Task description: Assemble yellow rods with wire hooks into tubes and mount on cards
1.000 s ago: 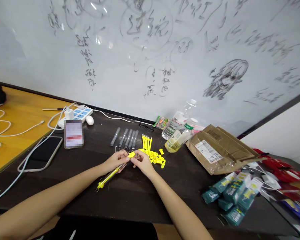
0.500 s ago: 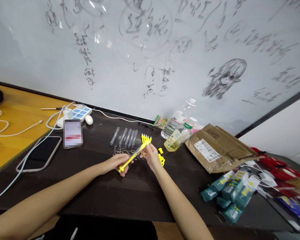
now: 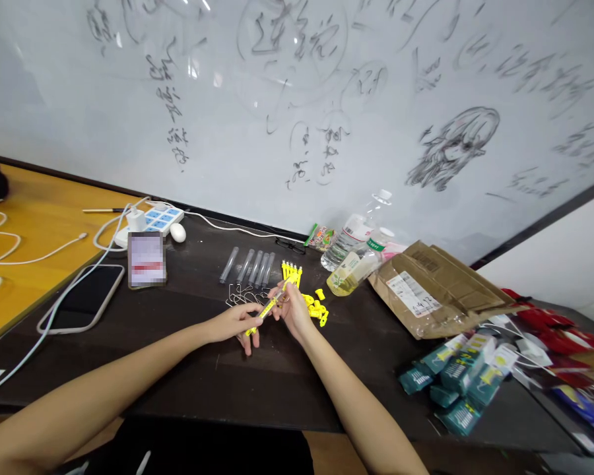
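Observation:
Between my two hands is a slim yellow rod (image 3: 268, 308) with dark scale-like marks and a clear tube around part of it, tilted up to the right. My left hand (image 3: 237, 323) pinches its lower end, with some fingers spread beneath. Near the upper end, my right hand (image 3: 293, 310) closes its fingers on it. Several clear tubes (image 3: 249, 267) lie in a row beyond the hands, beside several yellow rods with metallic tips (image 3: 286, 265). Bent wire hooks (image 3: 240, 294) are heaped behind my left hand. Small yellow plastic parts (image 3: 317, 310) lie right of my right hand.
Bottles (image 3: 349, 270), a snack packet (image 3: 319, 236) and glasses (image 3: 291, 246) stand or lie along the whiteboard (image 3: 202, 132). Rightward are a cardboard parcel (image 3: 440, 284) and green boxes (image 3: 468, 379). Leftward are a phone (image 3: 84, 297), a power strip (image 3: 161, 221) and white cables.
My hands have drawn closer together along the rod, the right one shifting slightly left and down. The rod's lower end has moved a little right. The view has shifted slightly.

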The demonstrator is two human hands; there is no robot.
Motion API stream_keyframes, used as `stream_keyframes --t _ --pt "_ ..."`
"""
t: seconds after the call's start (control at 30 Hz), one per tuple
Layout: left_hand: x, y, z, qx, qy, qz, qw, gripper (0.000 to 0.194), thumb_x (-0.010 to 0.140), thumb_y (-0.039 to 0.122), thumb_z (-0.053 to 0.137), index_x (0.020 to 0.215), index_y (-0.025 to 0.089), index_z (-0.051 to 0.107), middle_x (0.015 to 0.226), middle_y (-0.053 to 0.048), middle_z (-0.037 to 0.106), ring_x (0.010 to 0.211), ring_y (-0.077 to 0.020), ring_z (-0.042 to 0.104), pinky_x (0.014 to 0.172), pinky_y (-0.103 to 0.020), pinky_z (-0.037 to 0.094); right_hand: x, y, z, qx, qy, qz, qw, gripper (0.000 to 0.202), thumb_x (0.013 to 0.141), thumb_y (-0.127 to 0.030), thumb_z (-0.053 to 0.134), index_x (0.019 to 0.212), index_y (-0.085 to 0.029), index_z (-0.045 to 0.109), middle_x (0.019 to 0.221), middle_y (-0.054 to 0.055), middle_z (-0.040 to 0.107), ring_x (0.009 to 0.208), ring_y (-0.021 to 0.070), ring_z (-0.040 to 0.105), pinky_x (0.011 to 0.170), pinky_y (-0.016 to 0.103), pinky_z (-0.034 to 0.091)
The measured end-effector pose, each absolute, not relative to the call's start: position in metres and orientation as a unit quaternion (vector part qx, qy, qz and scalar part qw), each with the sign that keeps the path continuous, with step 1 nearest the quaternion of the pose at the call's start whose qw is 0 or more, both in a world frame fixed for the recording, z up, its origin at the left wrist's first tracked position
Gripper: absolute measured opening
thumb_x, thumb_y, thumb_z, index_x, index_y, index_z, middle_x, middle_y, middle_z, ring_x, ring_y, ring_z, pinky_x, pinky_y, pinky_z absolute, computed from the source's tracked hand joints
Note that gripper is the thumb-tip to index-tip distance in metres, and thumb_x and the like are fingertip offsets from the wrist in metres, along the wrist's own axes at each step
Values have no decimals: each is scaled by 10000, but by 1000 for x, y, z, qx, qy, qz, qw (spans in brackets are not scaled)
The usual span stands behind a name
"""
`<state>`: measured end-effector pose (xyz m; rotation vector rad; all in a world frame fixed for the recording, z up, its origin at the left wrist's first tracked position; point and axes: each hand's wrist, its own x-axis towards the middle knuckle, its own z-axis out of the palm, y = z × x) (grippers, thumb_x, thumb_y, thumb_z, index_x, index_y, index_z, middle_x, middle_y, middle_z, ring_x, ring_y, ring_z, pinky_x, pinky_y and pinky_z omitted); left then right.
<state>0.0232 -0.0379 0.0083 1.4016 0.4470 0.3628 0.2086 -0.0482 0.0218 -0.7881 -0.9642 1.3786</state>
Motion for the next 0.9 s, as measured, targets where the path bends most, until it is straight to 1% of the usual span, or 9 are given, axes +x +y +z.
stream_keyframes --t 0.13,0.2,0.33,0.43,0.5,0.67,0.73,0.8,0.9 --pt "24 -41 9 645 222 174 710 390 870 545 415 977 174 462 683 -43 679 628 -153 665 606 -259 498 215 -43 22 -339 -397 563 640 316 816 -517 533 858 -212 465 644 -21 616 390 77 465 331 183 410" --pt "25 -43 10 675 234 193 673 357 869 528 426 884 173 462 684 -30 666 649 -144 650 591 -242 487 218 -41 22 -343 -392 551 652 316 815 -516 534 844 -210 461 633 -25 611 371 70 440 328 184 405" --pt "23 -45 13 765 259 255 532 305 865 465 459 798 170 503 669 -2 619 620 -125 597 565 -222 449 220 -39 20 -359 -378 547 655 348 797 -545 540 834 -210 455 631 -30 610 350 67 429 317 188 395" --pt "18 -42 18 831 274 279 394 248 853 415 504 801 178 558 727 0 613 636 -114 560 617 -225 423 221 -38 20 -369 -359 536 669 362 783 -554 552 791 -210 440 626 -36 607 339 58 413 321 188 390" --pt "15 -40 22 856 269 281 342 212 858 383 505 824 186 576 758 0 602 666 -116 547 623 -218 406 223 -38 20 -376 -344 529 679 370 780 -559 551 769 -208 435 612 -40 600 333 52 394 320 183 378" --pt "13 -43 24 879 236 265 319 223 809 406 580 823 183 575 733 14 567 629 -101 509 603 -203 385 226 -37 22 -396 -303 529 686 375 791 -567 523 767 -201 445 596 -40 588 327 47 373 314 178 358" --pt "15 -46 23 867 262 271 325 218 838 401 540 861 187 572 720 23 562 601 -95 495 597 -206 375 227 -37 23 -391 -297 535 687 373 796 -566 517 772 -200 448 598 -40 588 327 48 373 313 178 354" --pt "17 -47 22 862 286 273 316 225 866 396 495 917 194 579 777 18 564 602 -91 490 609 -213 370 225 -37 23 -377 -304 544 684 364 803 -559 513 777 -201 452 605 -40 591 330 48 376 319 179 360" --pt "20 -48 19 869 289 256 309 266 854 423 512 963 203 612 832 12 541 608 -90 478 599 -215 360 222 -38 21 -356 -324 561 674 348 810 -549 513 791 -206 455 620 -36 604 336 56 393 335 190 389"
